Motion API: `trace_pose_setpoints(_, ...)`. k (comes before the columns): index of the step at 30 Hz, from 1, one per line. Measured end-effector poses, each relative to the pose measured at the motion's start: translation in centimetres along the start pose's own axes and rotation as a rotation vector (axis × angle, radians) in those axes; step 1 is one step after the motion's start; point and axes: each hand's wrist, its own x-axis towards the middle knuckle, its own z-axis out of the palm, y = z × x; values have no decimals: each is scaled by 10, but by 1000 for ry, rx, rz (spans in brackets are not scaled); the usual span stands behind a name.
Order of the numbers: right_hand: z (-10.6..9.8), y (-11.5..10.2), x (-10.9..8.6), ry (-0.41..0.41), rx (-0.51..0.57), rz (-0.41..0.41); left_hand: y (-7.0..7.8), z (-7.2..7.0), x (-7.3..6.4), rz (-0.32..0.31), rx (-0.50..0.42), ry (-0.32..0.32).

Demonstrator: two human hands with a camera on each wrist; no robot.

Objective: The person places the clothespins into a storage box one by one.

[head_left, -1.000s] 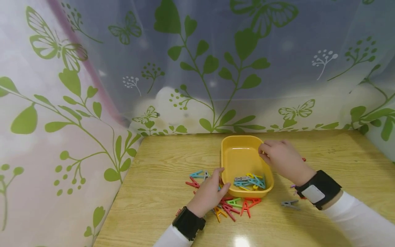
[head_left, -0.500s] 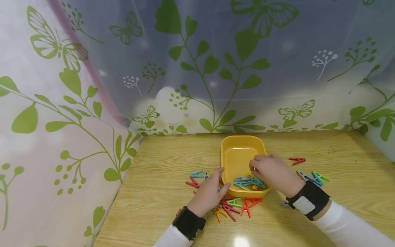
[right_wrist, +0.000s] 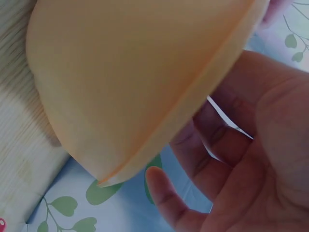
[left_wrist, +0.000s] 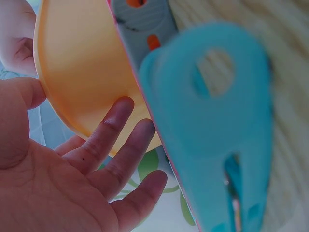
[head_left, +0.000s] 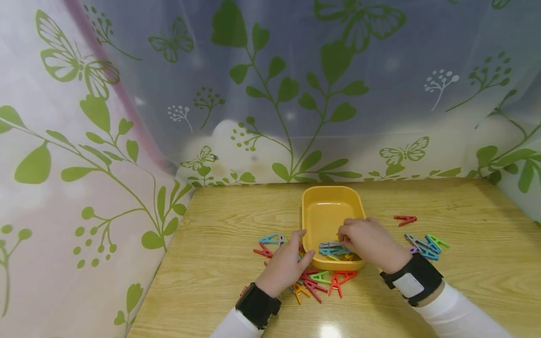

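Note:
Clothespins [head_left: 330, 251], mostly light blue with some yellow and grey, lie in the near end of a yellow plastic bin [head_left: 321, 217]. My left hand [head_left: 282, 266] rests at the bin's left side, its thumb at the rim. In the left wrist view, that hand's fingers spread loosely against the outer wall, near a large, close light-blue clothespin [left_wrist: 212, 125]. Over the bin's right rim reaches my right hand [head_left: 374, 245], fingers bent down among the clothespins. In the right wrist view, the bin wall hides those fingertips, so what they hold cannot be seen.
Several coloured clothespins, among them a red one [head_left: 335, 285], lie on the wooden table [head_left: 220, 220] around the bin's near left corner. More lie at the right, with a single red clothespin [head_left: 405, 219] farther back. A leaf-patterned curtain [head_left: 262, 155] borders the table.
My right hand has moved from the bin's right rim inward, left and down, over the clothespins inside. The clothespins at right have come into view. My left hand and the bin stay in place.

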Motion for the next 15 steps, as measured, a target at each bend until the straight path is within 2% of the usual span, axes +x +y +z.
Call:
trace_pose_setpoints(9,0,-2,-3,-15,65,32,1,0,1,4,4,2)
trace_pose_setpoints(15,4,-1,-4,-12,96,16,-1,2,1,5,6,1)
